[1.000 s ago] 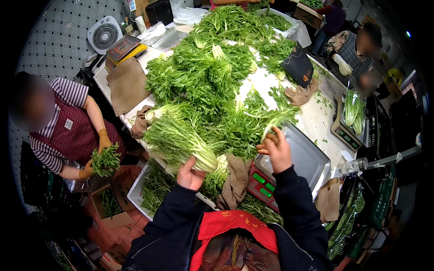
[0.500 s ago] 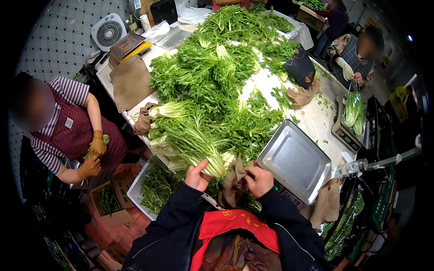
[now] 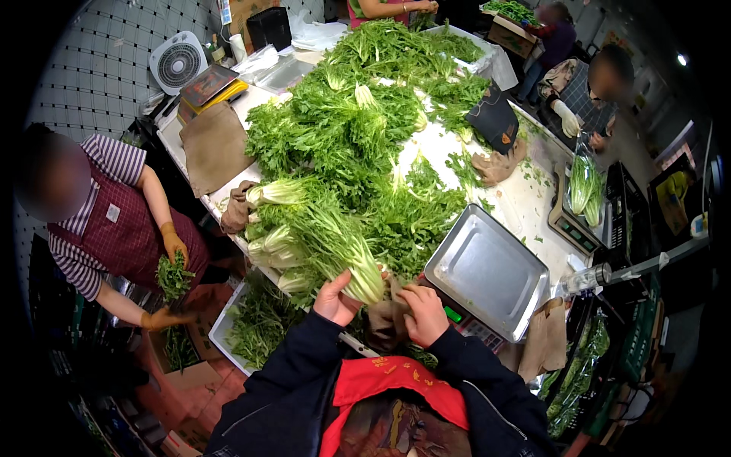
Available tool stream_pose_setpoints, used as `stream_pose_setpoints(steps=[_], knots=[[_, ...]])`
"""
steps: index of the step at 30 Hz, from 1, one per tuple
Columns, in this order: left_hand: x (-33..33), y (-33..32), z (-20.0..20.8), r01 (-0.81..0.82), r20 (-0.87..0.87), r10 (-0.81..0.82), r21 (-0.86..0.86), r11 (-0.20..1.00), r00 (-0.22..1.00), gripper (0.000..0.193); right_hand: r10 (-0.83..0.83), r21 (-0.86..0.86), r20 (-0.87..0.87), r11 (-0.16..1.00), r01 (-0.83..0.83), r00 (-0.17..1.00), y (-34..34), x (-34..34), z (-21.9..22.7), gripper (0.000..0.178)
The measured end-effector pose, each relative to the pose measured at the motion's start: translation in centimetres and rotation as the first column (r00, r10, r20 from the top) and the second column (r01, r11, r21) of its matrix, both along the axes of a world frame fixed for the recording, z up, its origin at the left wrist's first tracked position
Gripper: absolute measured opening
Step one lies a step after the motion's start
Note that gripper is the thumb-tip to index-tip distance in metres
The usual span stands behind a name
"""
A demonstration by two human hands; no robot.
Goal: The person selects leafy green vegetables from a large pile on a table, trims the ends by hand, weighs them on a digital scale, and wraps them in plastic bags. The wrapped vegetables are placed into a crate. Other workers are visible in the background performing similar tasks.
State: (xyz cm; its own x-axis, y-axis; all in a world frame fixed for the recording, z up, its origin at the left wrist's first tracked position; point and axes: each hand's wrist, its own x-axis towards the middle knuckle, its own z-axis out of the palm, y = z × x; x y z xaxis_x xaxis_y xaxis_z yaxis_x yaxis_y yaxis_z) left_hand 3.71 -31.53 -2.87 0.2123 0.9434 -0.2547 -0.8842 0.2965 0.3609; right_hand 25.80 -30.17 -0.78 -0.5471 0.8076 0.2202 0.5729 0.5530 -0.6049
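Observation:
My left hand is closed round the pale root end of a bunch of leafy greens at the table's near edge. Its thin stalks and leaves point away to the upper left, over other bunches. Close beside that root end, my right hand grips a crumpled brown cloth, which hangs down between my hands. A knife-like metal strip shows under my left wrist. To the right of my right hand stands a weighing scale with a flat metal tray.
A large heap of leafy greens covers the table's middle. At left, a gloved co-worker holds a small bunch over cardboard boxes. Another person stands behind a second scale. A white crate of greens sits below the table's edge.
My right hand with the cloth has come nearer the root end of the bunch. The left co-worker's hands have parted, one reaching down toward the boxes. The view has shifted slightly.

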Motion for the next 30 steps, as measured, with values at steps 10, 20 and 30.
stream_pose_setpoints(steps=[10,20,30], knots=[[2.6,-1.0,-0.3,0.292,-0.076,-0.290,0.011,0.956,0.954,0.079,-0.225,-0.481,-0.455,0.876,-0.025,0.862,0.4,-1.9,3.7,0.046],[1.2,0.7,-0.5,-0.001,-0.011,0.000,-0.020,1.000,1.000,0.060,0.108,0.106,-0.004,0.989,-0.107,0.994,-1.3,-1.8,2.7,0.066],[-0.9,0.9,-2.2,0.075,0.002,-0.075,0.042,0.996,0.997,0.072,-0.137,-0.123,-0.198,0.986,0.114,0.971,-0.6,1.0,-3.2,0.024]])
